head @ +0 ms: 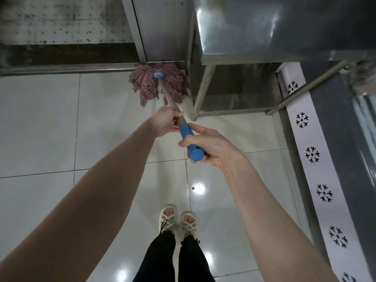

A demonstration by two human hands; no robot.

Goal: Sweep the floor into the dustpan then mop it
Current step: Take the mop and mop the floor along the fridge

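Note:
A string mop with a pink-purple head (156, 84) lies spread on the white tiled floor (50, 123), pressed into the corner where a steel base meets a steel table. Its grey shaft (167, 94) ends in a blue grip (189, 139). My left hand (164, 122) grips the shaft just above the blue part. My right hand (211, 147) holds the blue end, fingers curled round it. No broom or dustpan is in view.
A steel table (264, 33) stands at the upper right, one leg (201, 92) close to the mop head. A steel cabinet base (67, 67) runs along the far edge. A white patterned strip (317, 169) borders the floor on the right. My sandalled feet (177, 220) stand below.

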